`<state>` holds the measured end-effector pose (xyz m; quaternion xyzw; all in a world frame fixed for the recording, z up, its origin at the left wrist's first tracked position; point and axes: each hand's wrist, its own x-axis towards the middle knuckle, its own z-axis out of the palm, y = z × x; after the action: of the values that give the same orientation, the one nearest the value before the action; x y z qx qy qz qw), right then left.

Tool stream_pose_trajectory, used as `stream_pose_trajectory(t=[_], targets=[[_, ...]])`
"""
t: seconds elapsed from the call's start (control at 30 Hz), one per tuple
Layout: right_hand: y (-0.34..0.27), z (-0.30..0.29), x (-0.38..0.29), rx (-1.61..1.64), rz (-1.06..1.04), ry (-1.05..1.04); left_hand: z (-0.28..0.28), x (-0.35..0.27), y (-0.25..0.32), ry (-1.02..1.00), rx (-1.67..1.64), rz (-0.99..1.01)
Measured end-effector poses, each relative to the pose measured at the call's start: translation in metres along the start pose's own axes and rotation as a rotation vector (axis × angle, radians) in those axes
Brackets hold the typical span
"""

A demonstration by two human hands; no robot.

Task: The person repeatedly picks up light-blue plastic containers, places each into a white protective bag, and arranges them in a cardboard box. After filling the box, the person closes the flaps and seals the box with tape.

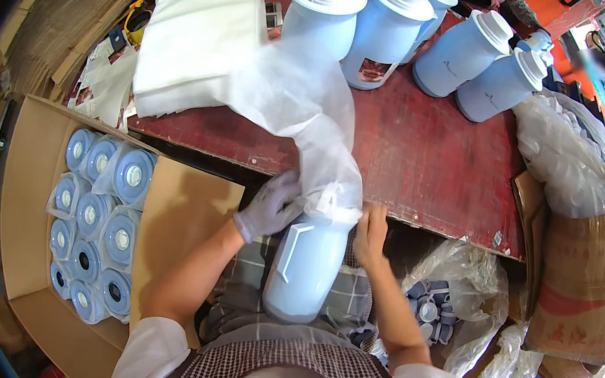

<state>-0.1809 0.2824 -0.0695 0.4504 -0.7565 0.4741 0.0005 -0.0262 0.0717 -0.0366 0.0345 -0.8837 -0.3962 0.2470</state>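
Observation:
A light blue plastic jug [306,272] with a white handle leans on my lap, its top towards the table edge. A translucent plastic bag [324,139] is over the jug's lidded end and trails back across the table to the bag stack. My left hand [270,206], in a pale grey glove, grips the bag's edge at the left of the jug's top; its fingertips are partly hidden. On the other side, my bare right hand [371,234] is curled at the bag's edge, next to the table edge. The jug's lower body is uncovered.
On the red table [435,162] stand several blue jugs [389,38] with white lids, beside a stack of white bags [201,39]. An open carton [84,115] of bagged jugs is at left. Lids [428,312] lie below the table; a taped carton [586,290] stands right.

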Motion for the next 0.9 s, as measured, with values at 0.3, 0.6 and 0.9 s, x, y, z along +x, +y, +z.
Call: stream_pose_trajectory(t=[0.3, 0.6, 0.9], targets=[[-0.011, 0.011, -0.048, 0.117, 0.065, 0.194, -0.004, -0.051, 0.049, 0.031, -0.141, -0.287], [-0.017, -0.005, -0.068, 0.127, -0.294, -0.016, -0.035, -0.081, 0.072, 0.098, -0.345, -0.157], [-0.031, -0.024, -0.061, 0.136, -0.393, -0.293, -0.03, -0.116, 0.074, 0.032, 0.013, 0.075]])
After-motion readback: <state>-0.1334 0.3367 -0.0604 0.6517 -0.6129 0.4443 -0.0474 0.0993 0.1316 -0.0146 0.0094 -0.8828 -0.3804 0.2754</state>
